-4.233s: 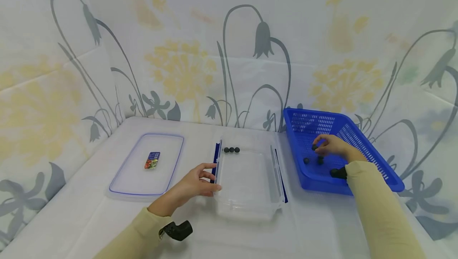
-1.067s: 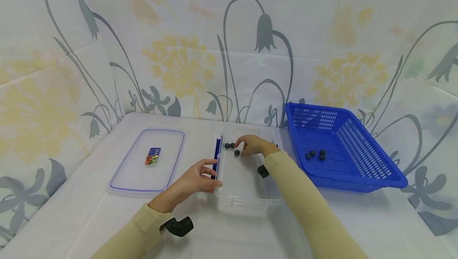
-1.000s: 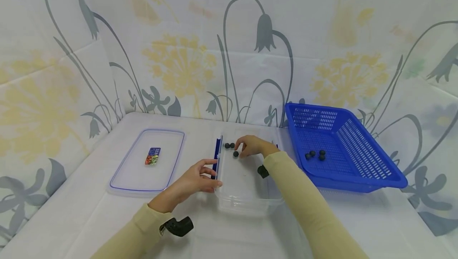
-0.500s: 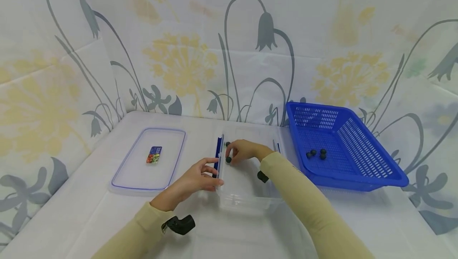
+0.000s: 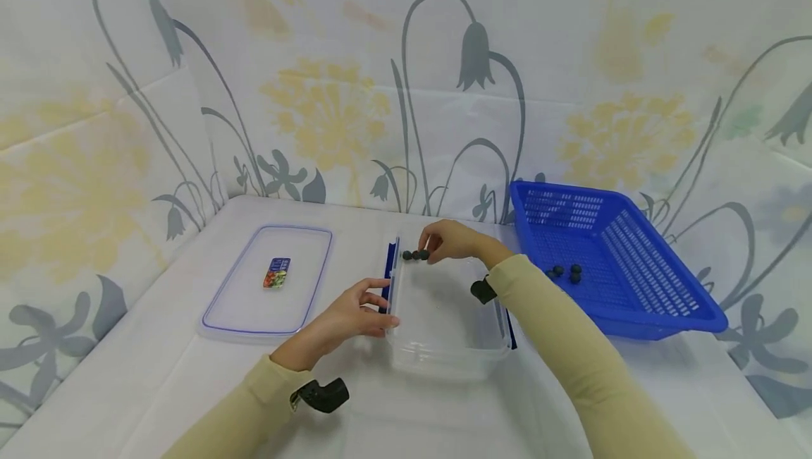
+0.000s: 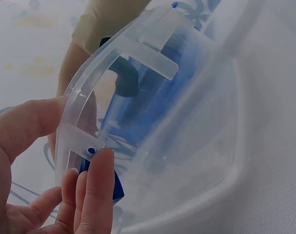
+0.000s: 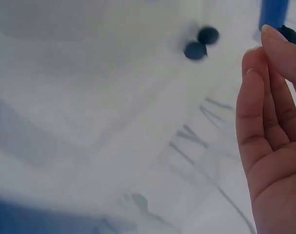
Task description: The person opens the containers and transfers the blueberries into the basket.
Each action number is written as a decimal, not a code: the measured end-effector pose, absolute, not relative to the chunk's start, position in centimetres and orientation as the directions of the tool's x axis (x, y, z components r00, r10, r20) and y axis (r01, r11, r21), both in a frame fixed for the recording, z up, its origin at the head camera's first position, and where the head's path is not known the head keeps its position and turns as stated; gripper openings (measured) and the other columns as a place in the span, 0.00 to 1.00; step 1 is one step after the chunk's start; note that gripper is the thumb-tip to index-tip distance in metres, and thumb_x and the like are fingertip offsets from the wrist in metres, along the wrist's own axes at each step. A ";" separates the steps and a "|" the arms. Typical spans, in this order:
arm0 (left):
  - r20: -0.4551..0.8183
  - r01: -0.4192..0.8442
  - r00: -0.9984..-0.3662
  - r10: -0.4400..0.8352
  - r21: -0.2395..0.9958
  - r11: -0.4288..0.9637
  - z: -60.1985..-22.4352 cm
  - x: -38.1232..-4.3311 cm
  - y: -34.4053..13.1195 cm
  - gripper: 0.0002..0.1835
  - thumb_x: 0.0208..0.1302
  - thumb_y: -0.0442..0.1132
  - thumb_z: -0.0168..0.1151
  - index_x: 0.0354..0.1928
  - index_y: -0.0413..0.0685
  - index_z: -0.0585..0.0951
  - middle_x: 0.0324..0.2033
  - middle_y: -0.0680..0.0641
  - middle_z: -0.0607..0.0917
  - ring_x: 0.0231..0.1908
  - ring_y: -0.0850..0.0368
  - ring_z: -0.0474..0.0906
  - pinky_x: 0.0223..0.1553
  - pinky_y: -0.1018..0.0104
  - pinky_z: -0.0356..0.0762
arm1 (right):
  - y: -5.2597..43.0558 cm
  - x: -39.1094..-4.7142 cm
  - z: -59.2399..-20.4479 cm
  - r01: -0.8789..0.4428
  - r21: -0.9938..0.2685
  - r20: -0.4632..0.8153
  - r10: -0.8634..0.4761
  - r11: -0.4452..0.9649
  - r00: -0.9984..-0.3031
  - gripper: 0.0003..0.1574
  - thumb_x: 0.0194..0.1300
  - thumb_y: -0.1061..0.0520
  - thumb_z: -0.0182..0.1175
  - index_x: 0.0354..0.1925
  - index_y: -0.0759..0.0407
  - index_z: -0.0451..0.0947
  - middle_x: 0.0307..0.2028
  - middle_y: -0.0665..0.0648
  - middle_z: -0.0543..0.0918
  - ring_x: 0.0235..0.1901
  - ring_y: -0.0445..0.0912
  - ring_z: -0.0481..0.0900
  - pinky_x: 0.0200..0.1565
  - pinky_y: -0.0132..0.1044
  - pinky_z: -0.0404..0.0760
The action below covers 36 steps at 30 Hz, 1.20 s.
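Note:
A clear plastic food container [image 5: 444,318] with blue side latches stands in the middle. My left hand [image 5: 355,314] grips its left wall; in the left wrist view the thumb [image 6: 30,122] and fingers [image 6: 96,195] lie around the rim by a blue latch [image 6: 117,187]. Inside, at the far left, small dark balls [image 5: 407,255] sit in a short row. Over the container's far end, my right hand [image 5: 453,240] appears to pinch the row's rightmost ball [image 5: 424,254]. In the right wrist view the thumb partly covers one ball [image 7: 290,35], and two others [image 7: 201,44] lie apart.
The clear lid [image 5: 241,304], blue-edged and with a colourful label, lies flat on the left. A blue perforated basket [image 5: 660,261] stands at right, with several dark balls [image 5: 575,273] in it. White cloth [image 5: 393,417] covers the table; a flower-patterned curtain hangs behind.
The right hand came from the basket into the container with a ball. It lowered toward the left wall, then moved back to the far row, uncovering it. The left hand stays on the container.

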<state>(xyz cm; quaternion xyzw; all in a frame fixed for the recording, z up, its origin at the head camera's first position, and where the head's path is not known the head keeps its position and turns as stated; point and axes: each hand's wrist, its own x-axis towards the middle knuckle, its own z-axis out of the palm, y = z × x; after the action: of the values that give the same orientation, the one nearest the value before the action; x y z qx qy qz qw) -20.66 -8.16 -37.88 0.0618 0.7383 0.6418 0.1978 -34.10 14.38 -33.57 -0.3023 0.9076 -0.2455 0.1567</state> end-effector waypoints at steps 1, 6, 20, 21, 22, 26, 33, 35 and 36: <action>-0.216 -0.165 -0.915 0.341 0.971 0.172 -37.8 -20.6 -8.1 0.38 0.53 0.32 0.70 0.64 0.44 0.63 0.45 0.40 0.72 0.35 0.53 0.78 0.39 0.59 0.81 | 15.0 -34.1 -33.0 -0.467 -0.543 -0.127 -0.619 0.697 -0.775 0.13 0.54 0.66 0.66 0.39 0.60 0.77 0.30 0.53 0.80 0.31 0.45 0.77 0.37 0.36 0.78; -0.204 -0.150 -0.917 0.343 0.973 0.177 -37.7 -20.6 -8.2 0.39 0.52 0.33 0.70 0.65 0.43 0.62 0.45 0.40 0.72 0.34 0.54 0.78 0.39 0.59 0.81 | 18.1 -33.7 -29.8 -0.450 -0.555 -0.088 -0.587 0.700 -0.805 0.14 0.54 0.66 0.65 0.40 0.62 0.76 0.30 0.55 0.80 0.33 0.46 0.77 0.40 0.40 0.78; -0.203 -0.147 -0.916 0.347 0.973 0.181 -37.7 -20.6 -8.1 0.38 0.52 0.33 0.70 0.64 0.42 0.63 0.45 0.40 0.72 0.34 0.54 0.78 0.39 0.59 0.81 | 28.9 -32.7 -28.0 -0.416 -0.520 0.021 -0.475 0.746 -0.880 0.14 0.53 0.70 0.64 0.39 0.64 0.73 0.31 0.57 0.79 0.33 0.50 0.77 0.39 0.45 0.78; -0.203 -0.147 -0.916 0.347 0.972 0.181 -37.7 -20.6 -8.1 0.38 0.52 0.33 0.70 0.64 0.42 0.63 0.45 0.40 0.71 0.34 0.54 0.78 0.39 0.59 0.81 | 29.6 -32.6 -28.2 -0.408 -0.523 0.018 -0.468 0.748 -0.883 0.14 0.53 0.70 0.64 0.39 0.65 0.73 0.30 0.58 0.78 0.33 0.50 0.77 0.39 0.45 0.78; -0.203 -0.147 -0.916 0.347 0.972 0.181 -37.7 -20.5 -8.1 0.38 0.52 0.33 0.70 0.64 0.42 0.62 0.45 0.40 0.71 0.34 0.54 0.78 0.40 0.59 0.81 | 30.2 -32.5 -28.4 -0.403 -0.523 0.016 -0.464 0.751 -0.886 0.14 0.53 0.70 0.64 0.39 0.65 0.73 0.30 0.58 0.78 0.33 0.50 0.77 0.39 0.45 0.78; -0.197 -0.144 -0.918 0.345 0.974 0.175 -37.8 -20.4 -8.1 0.38 0.52 0.33 0.70 0.64 0.41 0.63 0.45 0.40 0.71 0.34 0.54 0.78 0.40 0.59 0.81 | 32.5 -32.3 -29.1 -0.369 -0.531 0.007 -0.431 0.763 -0.902 0.13 0.54 0.70 0.63 0.38 0.66 0.73 0.30 0.58 0.78 0.32 0.50 0.76 0.39 0.46 0.78; -0.195 -0.139 -0.914 0.356 0.975 0.175 -37.9 -20.5 -8.2 0.39 0.52 0.34 0.70 0.65 0.41 0.62 0.46 0.39 0.71 0.34 0.54 0.78 0.40 0.59 0.81 | 35.0 -31.9 -30.4 -0.314 -0.533 -0.034 -0.390 0.786 -0.920 0.13 0.55 0.69 0.63 0.39 0.70 0.72 0.29 0.58 0.77 0.31 0.50 0.73 0.37 0.47 0.76; -0.191 -0.135 -0.914 0.357 0.975 0.177 -37.9 -20.5 -8.2 0.39 0.52 0.34 0.70 0.65 0.42 0.62 0.46 0.39 0.71 0.34 0.54 0.78 0.40 0.58 0.81 | 35.5 -31.9 -30.8 -0.295 -0.533 -0.047 -0.376 0.793 -0.925 0.14 0.55 0.68 0.63 0.40 0.70 0.72 0.30 0.58 0.77 0.32 0.50 0.74 0.37 0.46 0.76; -0.190 -0.134 -0.914 0.357 0.975 0.175 -37.9 -20.5 -8.2 0.39 0.52 0.34 0.70 0.65 0.42 0.62 0.46 0.39 0.71 0.34 0.54 0.78 0.40 0.58 0.81 | 35.8 -31.9 -30.9 -0.285 -0.534 -0.051 -0.366 0.796 -0.929 0.15 0.56 0.67 0.64 0.40 0.71 0.72 0.30 0.58 0.77 0.32 0.49 0.74 0.37 0.45 0.76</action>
<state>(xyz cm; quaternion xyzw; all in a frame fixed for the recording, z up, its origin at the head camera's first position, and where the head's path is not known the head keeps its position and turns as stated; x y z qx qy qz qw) -20.52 -8.22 -37.93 0.0752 0.7420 0.6377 0.1927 -31.88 35.78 -30.94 -0.1724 0.9446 -0.2687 0.0758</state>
